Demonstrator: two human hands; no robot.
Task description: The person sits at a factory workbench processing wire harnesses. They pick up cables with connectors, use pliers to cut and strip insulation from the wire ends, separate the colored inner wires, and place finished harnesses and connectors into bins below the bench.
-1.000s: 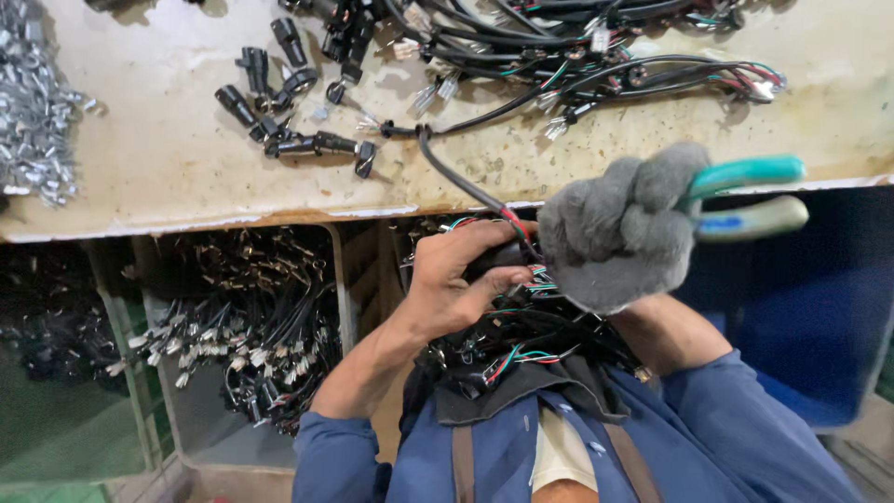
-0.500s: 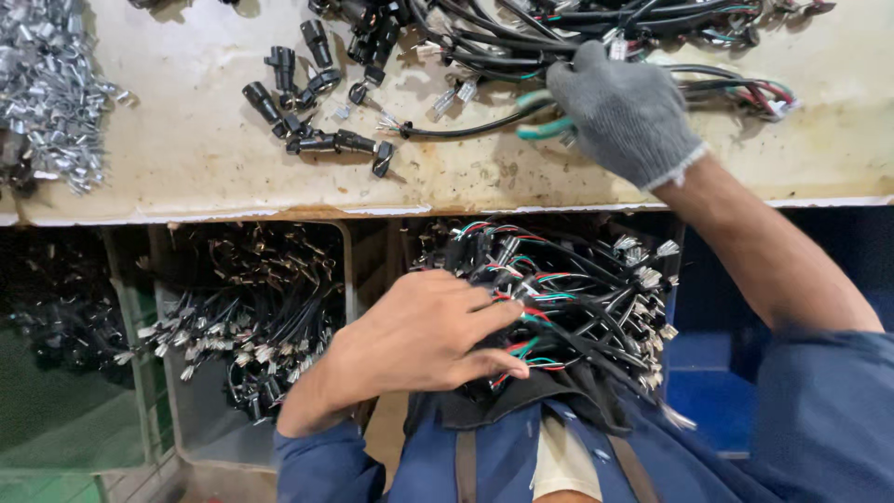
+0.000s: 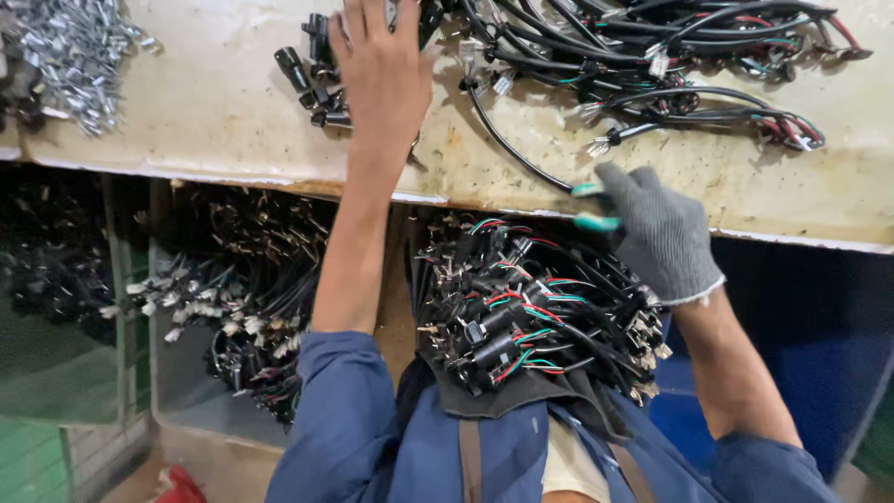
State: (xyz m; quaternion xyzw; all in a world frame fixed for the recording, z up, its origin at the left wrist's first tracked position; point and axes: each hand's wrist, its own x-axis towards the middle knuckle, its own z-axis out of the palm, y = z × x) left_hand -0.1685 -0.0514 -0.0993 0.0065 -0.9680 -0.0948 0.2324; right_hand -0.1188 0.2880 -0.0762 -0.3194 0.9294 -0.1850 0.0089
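My bare left hand (image 3: 382, 65) reaches up flat over a cluster of black connectors (image 3: 312, 65) on the worn table top (image 3: 223, 121); its fingertips run off the top of the frame and nothing shows in its grip. At the table's front edge my right hand (image 3: 656, 233), in a grey knit glove, is closed on green-handled pliers (image 3: 589, 207). A black cable (image 3: 507, 149) runs from the pliers toward the heap of wire harnesses (image 3: 670, 65). A bundle of black, red and green wires (image 3: 531, 317) lies on my lap apron.
A pile of small shiny metal parts (image 3: 74, 47) lies at the table's far left. Under the table, open bins hold more wired connectors (image 3: 233, 298). A blue bin (image 3: 819, 326) stands to the right.
My left hand rose from the lap bundle to the black connectors on the table. My gloved right hand drew back from the harness heap to the table's front edge.
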